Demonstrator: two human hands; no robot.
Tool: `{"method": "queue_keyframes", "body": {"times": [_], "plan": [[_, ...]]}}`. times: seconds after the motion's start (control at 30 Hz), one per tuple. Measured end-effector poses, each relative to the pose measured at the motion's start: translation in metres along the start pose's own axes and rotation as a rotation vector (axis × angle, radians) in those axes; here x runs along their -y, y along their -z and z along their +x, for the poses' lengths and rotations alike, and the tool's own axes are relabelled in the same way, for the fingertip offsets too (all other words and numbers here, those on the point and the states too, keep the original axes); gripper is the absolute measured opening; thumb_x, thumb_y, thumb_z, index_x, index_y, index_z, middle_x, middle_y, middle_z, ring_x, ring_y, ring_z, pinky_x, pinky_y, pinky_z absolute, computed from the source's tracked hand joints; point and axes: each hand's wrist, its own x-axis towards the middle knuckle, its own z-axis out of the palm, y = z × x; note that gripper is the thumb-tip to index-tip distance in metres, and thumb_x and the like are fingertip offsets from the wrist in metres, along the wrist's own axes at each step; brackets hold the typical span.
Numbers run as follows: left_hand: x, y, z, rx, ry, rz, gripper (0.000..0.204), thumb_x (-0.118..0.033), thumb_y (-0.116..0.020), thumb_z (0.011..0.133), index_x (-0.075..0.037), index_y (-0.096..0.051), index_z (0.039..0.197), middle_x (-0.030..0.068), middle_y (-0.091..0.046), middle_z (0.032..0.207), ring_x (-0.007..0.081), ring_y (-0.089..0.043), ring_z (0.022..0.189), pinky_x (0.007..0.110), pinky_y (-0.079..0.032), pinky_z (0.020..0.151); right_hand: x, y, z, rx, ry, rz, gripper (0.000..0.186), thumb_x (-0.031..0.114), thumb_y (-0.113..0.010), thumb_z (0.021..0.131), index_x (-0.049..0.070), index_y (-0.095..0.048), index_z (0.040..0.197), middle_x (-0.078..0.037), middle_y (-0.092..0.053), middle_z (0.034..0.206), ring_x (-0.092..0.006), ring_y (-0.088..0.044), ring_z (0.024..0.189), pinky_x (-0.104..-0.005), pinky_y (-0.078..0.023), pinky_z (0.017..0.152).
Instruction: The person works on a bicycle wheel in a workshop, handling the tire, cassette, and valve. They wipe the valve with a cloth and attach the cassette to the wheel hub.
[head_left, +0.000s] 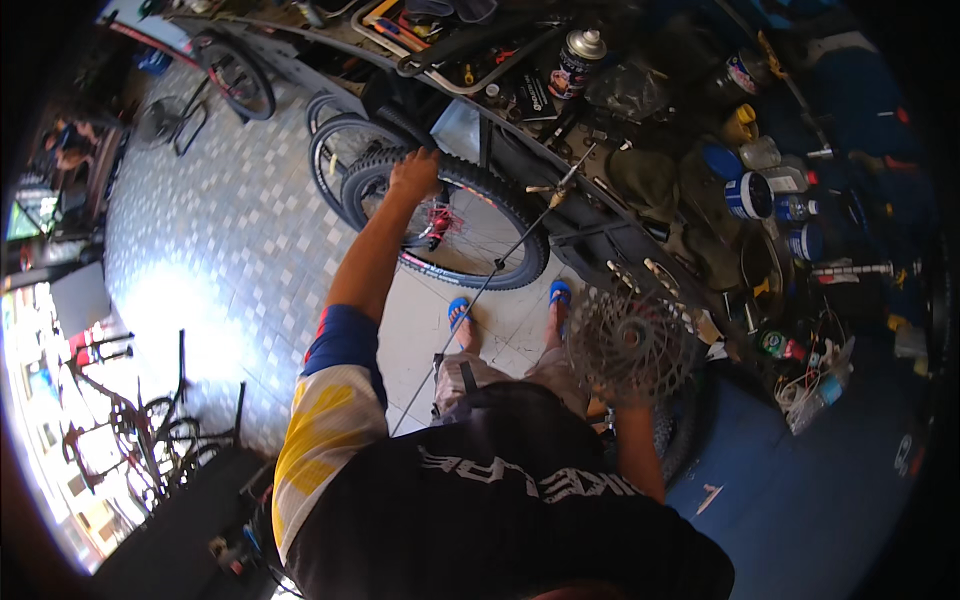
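My left arm reaches forward, and my left hand is closed over the top of the knobby tyre of a bicycle wheel. That wheel has a red hub and thin spokes, and it leans upright beside the bench. At my right side a large bicycle cassette, with many toothed rings, is held up with its face toward me. My right hand is mostly hidden beneath the cassette, with only a part showing at its lower edge. It grips the cassette from below.
More wheels lean behind the held one. A crowded workbench runs along the right with a spray can, tubs and tools. A thin dark rod slants across the view. Bicycles stand at left on the tiled floor.
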Motion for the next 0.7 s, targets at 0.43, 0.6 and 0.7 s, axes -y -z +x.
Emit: {"method": "queue_keyframes", "body": {"times": [0.43,0.6,0.7], "plan": [[0.008,-0.068,0.019,0.028,-0.263,0.163,0.085,-0.022,-0.089,0.072,-0.023,-0.047,0.147,0.0144,-0.055,0.144,0.0356,-0.046,0.144,0.057,-0.041,0.114,-0.116,-0.018,-0.219,-0.448,-0.384,0.352,0.069,0.05,-0.049,0.108,0.012,-0.035,0.163,-0.015,-0.039,0.165,-0.0335,-0.041,0.147,-0.0501,-0.036,0.121],[0.047,-0.065,-0.045,0.253,-0.236,0.141,0.092,-0.03,-0.091,0.069,-0.018,-0.046,0.148,0.0195,-0.059,0.143,0.0404,-0.053,0.139,0.06,-0.043,0.112,-0.126,-0.002,-0.219,-0.442,-0.361,0.419,0.069,0.05,-0.049,0.108,0.012,-0.034,0.163,-0.015,-0.039,0.165,-0.0337,-0.041,0.147,-0.0504,-0.035,0.121],[0.078,-0.073,-0.088,0.284,-0.136,0.149,0.089,-0.027,-0.088,0.07,-0.017,-0.046,0.148,0.0211,-0.059,0.143,0.0415,-0.055,0.138,0.06,-0.042,0.113,-0.121,0.012,-0.182,-0.367,-0.314,0.447,0.069,0.05,-0.049,0.108,0.012,-0.034,0.163,-0.015,-0.039,0.165,-0.0339,-0.041,0.148,-0.0506,-0.035,0.122]]}}
